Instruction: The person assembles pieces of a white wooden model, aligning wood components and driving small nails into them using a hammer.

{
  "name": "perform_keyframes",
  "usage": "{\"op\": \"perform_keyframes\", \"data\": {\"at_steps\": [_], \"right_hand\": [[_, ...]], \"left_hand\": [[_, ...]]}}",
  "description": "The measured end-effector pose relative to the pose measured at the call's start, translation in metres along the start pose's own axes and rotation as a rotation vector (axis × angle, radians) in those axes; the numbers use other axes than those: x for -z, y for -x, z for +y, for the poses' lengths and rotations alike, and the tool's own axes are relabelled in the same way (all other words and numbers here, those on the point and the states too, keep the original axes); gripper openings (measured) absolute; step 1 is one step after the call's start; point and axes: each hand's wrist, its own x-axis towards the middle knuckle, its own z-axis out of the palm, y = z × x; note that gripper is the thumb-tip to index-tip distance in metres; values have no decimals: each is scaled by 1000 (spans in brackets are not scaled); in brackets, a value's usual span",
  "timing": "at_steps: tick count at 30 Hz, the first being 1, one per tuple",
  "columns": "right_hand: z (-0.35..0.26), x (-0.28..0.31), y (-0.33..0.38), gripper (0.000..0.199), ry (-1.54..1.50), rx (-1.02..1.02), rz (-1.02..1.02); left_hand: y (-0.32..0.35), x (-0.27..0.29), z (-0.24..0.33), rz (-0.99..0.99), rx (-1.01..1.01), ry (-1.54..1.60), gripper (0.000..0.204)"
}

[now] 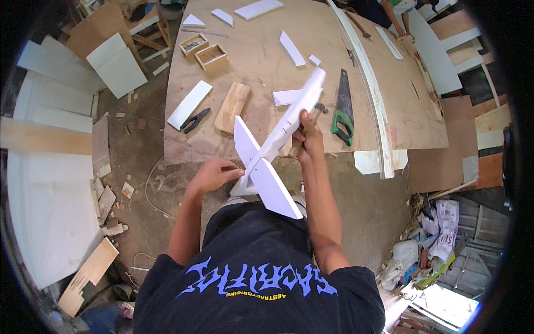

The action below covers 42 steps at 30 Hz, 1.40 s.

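Cloth shirt [258,261] sits below crossed boards [273,189], left hand [216,175] unclenched, right hand [310,136] gripping hammer [321,108]

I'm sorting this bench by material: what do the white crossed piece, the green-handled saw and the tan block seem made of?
White crossed piece: perhaps painted or laminated wood, from its smooth, even white faces; the core is hidden.
Saw: dark grey blade, likely metal; green and black handle, probably moulded plastic.
Tan block: probably unfinished wood, by its streaky, uncoated-looking surface.
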Motion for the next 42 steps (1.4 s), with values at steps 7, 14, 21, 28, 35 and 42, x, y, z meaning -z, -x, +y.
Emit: {"op": "perform_keyframes", "data": {"at_steps": [7,14,21,28,35,42], "right_hand": [[-52,-88,3,54,521,-170,-477],[-41,-91,21,52,860,-194,-739],[-62,79,15,46,1225,49,-657],[-52,210,33,50,1425,-176,-296],[-15,223,20,43,1136,-180,-112],[18,239,-36,40,1182,-49,13]], "left_hand": [[1,-7,104,546,-299,159,52],[-5,-81,70,678,-190,607,34],[35,-144,42,923,85,730,26],[46,-179,-6,990,166,1176,40],[-1,-196,-70,815,197,1481,36],[-68,-176,-114,629,256,1645,39]]}}
